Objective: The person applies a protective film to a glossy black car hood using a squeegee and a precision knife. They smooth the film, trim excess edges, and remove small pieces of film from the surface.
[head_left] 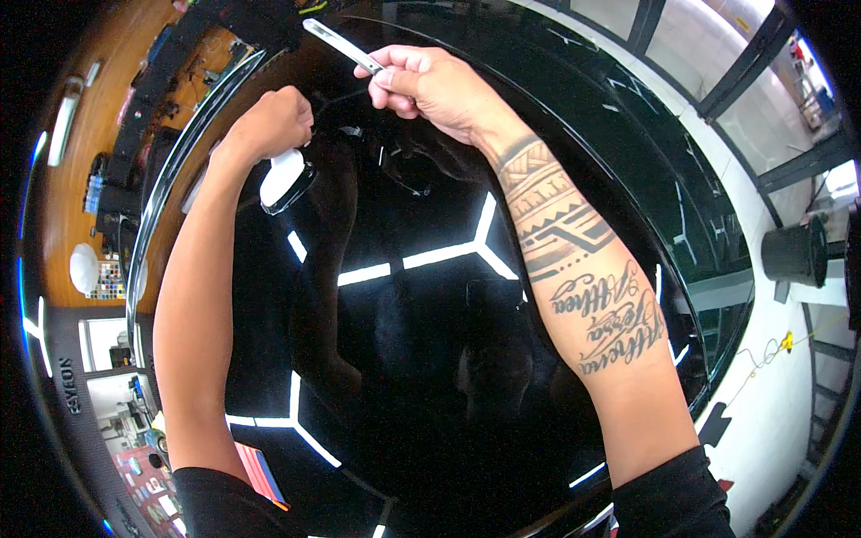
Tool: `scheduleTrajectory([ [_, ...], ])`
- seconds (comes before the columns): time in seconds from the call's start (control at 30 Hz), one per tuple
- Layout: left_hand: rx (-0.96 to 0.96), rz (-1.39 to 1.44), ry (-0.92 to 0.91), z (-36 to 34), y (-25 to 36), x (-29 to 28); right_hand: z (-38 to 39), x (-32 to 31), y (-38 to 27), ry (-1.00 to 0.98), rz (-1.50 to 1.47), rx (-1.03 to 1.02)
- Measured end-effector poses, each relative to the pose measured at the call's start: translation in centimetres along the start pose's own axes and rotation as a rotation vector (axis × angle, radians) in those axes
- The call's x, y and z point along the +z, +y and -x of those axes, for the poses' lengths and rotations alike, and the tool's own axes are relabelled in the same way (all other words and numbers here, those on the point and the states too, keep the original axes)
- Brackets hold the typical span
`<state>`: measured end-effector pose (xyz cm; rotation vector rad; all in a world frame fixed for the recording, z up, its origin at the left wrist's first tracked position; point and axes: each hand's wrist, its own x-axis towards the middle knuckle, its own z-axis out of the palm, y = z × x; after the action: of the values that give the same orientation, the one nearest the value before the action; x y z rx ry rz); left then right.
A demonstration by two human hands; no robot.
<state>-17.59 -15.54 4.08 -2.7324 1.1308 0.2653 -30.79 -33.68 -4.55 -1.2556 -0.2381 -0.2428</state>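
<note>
My right hand (426, 90) grips a slim silver snap-off utility knife (339, 45) between thumb and fingers, its far end pointing up and left. My left hand (273, 124) is curled closed, to the left of the right one. A small white rounded piece with a dark edge (285, 179) shows just below the left fingers and seems to be held by them; its exact kind cannot be made out. Both hands are over the far part of a large glossy black car panel (404, 332), which mirrors bright angular ceiling lights and my arms.
A shiny curved trim edge (161, 193) bounds the panel on the left. Beyond it stands a wooden-toned wall (67, 224) with hanging items. On the right are a white floor (762, 359), a dark bucket (795, 254), a yellow cord (787, 342) and framed glass panels (708, 54).
</note>
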Motion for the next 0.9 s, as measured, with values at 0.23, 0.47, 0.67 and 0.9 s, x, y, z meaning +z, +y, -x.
scheduleTrajectory([
  [0.23,0.122,0.312,0.113,-0.6,-1.2,2.3,0.5,-0.9,-0.4,0.042,0.071,0.058],
  [0.47,0.045,0.437,-0.049,-1.4,-2.2,2.4,1.5,-0.3,0.3,0.175,-0.097,0.049],
  [0.67,0.017,0.392,-0.028,-1.4,-2.1,2.0,4.0,0.7,-1.2,0.189,0.339,0.019],
  [0.9,0.057,0.23,0.032,-1.0,-2.1,0.9,4.4,1.8,-1.8,0.314,0.936,-0.09],
])
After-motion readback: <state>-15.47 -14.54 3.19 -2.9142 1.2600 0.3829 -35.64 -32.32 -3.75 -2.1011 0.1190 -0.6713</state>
